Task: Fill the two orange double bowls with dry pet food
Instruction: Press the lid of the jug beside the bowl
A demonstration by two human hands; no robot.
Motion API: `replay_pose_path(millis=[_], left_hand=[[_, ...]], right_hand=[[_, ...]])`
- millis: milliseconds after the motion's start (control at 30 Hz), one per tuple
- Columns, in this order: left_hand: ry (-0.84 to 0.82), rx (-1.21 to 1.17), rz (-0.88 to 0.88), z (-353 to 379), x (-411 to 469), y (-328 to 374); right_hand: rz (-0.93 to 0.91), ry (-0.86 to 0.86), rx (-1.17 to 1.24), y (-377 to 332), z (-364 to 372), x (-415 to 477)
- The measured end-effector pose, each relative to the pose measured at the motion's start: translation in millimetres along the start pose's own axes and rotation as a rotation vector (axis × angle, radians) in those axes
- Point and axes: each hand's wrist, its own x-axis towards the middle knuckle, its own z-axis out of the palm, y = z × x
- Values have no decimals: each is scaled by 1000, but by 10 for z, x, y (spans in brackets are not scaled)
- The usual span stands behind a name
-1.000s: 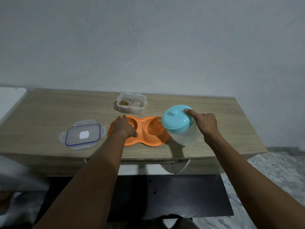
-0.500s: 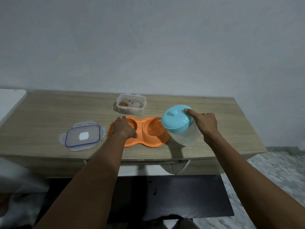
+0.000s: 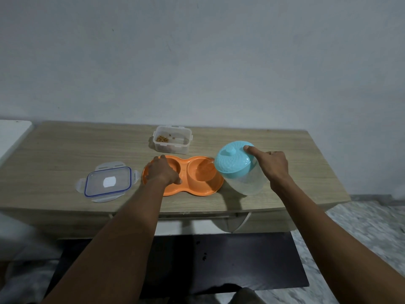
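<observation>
Barely any change over the last second: right hand (image 3: 274, 166) keeps the clear plastic jug with turquoise lid (image 3: 237, 166) tilted over the right well of the orange plastic double bowl (image 3: 186, 178), forefinger pressed on the lid, a thin clear stream seems to run in; looks like water, not kibble. Left hand (image 3: 162, 172) stays flat on the left well, loosely curled, pinning it, gripping nothing visible; its contents hidden. Only one double bowl in view; clear rectangular tub (image 3: 172, 140) behind holds few brown pellets; blue-rimmed lid (image 3: 108, 182) lies left.
</observation>
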Motion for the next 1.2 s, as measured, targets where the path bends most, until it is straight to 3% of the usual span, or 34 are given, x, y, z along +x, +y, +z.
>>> replay_pose_path(millis=[867, 1200], left_hand=[[8, -16, 1, -23, -44, 14], [-4, -44, -29, -40, -59, 52]], right_hand=[[3, 20, 15, -48, -26, -34], [38, -78, 309, 53, -23, 55]])
